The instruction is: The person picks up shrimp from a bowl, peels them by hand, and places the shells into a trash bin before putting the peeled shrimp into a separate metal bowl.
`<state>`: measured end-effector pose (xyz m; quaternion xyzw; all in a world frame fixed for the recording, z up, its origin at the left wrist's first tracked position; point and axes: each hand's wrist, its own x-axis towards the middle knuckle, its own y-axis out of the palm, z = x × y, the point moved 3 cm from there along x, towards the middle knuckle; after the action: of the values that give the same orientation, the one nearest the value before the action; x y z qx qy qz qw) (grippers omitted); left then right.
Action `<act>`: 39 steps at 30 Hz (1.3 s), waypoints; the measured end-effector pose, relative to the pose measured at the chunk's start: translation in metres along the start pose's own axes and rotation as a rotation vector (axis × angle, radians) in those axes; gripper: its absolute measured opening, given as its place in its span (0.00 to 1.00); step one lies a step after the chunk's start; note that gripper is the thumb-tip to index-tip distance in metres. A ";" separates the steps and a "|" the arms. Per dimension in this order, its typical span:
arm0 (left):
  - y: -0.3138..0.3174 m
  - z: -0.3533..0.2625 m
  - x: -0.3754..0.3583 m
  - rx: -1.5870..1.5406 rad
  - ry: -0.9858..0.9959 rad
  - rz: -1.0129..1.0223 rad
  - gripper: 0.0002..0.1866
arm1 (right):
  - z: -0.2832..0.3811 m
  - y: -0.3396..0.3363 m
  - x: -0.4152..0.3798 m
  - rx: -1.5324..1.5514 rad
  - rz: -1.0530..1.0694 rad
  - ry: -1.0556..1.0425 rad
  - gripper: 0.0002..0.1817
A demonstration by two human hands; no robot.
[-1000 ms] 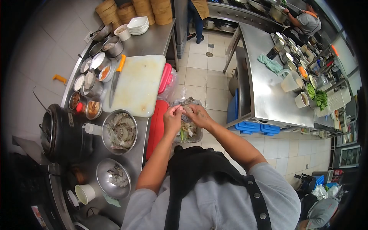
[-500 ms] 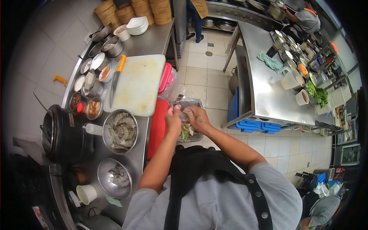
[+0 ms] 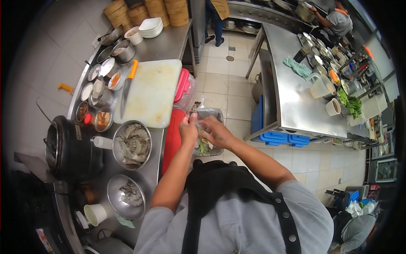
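Note:
My left hand (image 3: pixel 188 130) is closed on a greyish raw shrimp (image 3: pixel 195 106), whose end pokes out past the thumb. Against it, the bent fingers of my right hand (image 3: pixel 215 132) pinch at the shrimp; the fingers hide most of it. Both hands are over a bin (image 3: pixel 216 113) lined with clear plastic, with green and pale scraps inside. On the counter to the left, a steel bowl (image 3: pixel 115 132) holds a heap of unpeeled-looking shrimp (image 3: pixel 134 144). A second steel bowl (image 3: pixel 114 199) nearer me contains a smaller pile of shrimp (image 3: pixel 132 194).
A white cutting board (image 3: pixel 154 93) with an orange-handled knife (image 3: pixel 128 89) lies on the left counter, near a black pot (image 3: pixel 78 148). A red lid (image 3: pixel 172 135) stands beside the counter. The steel table (image 3: pixel 292 101) is at right. Other people work at the back and lower right.
My hands have shifted slightly left and up. My right fingers have turned and bent closer in to the left hand; the shrimp's end shows above the left thumb.

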<state>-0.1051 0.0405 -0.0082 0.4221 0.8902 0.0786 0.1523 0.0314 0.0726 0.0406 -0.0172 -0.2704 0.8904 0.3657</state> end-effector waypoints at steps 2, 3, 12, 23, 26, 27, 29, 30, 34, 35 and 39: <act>0.002 0.001 0.002 0.024 -0.010 -0.022 0.10 | 0.002 0.003 -0.001 -0.151 -0.067 -0.136 0.21; 0.002 0.002 0.004 0.051 -0.019 -0.042 0.11 | 0.003 0.003 0.001 -0.153 -0.064 -0.138 0.21; -0.007 0.002 0.006 -0.187 -0.104 -0.058 0.09 | -0.006 0.008 0.002 -0.120 -0.089 -0.182 0.11; -0.019 -0.013 0.005 -0.353 -0.021 0.160 0.11 | -0.062 0.008 -0.001 0.001 -0.344 0.209 0.16; -0.017 -0.013 0.004 -0.335 0.002 0.264 0.11 | -0.058 0.003 0.005 -0.226 -0.304 0.172 0.17; -0.017 -0.014 0.003 -0.334 -0.004 0.278 0.10 | -0.056 0.001 0.008 -0.225 -0.305 0.173 0.17; -0.014 -0.015 0.003 -0.337 0.009 0.283 0.11 | -0.058 0.002 0.014 -0.113 -0.145 0.342 0.17; -0.013 -0.018 0.001 -0.341 0.021 0.288 0.13 | -0.058 0.002 0.016 -0.113 -0.145 0.344 0.17; -0.011 -0.021 -0.003 -0.352 -0.005 0.357 0.13 | -0.057 0.003 0.023 -0.277 -0.143 0.251 0.14; -0.013 -0.017 -0.001 -0.250 -0.039 0.295 0.13 | -0.056 0.004 0.025 -0.342 -0.133 0.199 0.13; -0.023 -0.006 -0.001 -0.132 -0.164 0.261 0.13 | -0.061 0.009 0.030 -0.411 -0.069 0.245 0.11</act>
<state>-0.1236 0.0252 -0.0084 0.5284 0.8052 0.1211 0.2403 0.0178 0.1155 -0.0112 -0.1896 -0.4000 0.7950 0.4147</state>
